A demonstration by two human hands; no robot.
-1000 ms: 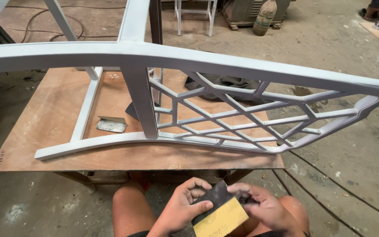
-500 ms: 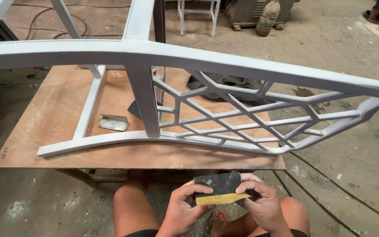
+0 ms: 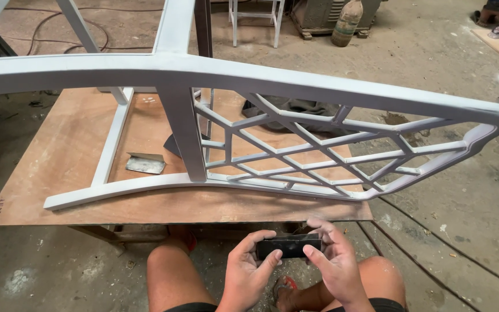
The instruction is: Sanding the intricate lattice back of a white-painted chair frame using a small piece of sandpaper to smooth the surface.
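A folded sheet of sandpaper [image 3: 289,247] sits pinched between the left hand [image 3: 249,270] and right hand [image 3: 333,263], low above the knees, both grips clamped on its ends. It touches nothing else; the grey-primed chair frame [image 3: 249,86] on the plywood surface [image 3: 64,156] lies well apart, so sanding looks not yet begun.

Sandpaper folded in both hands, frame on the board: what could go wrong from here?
1. The white frame overhangs the plywood board at its right end; pressing there might tip it.
2. The folded sandpaper is pinched only by the left hand and right hand fingertips; it could slip.
3. The thin lattice bars may crack under pressure.
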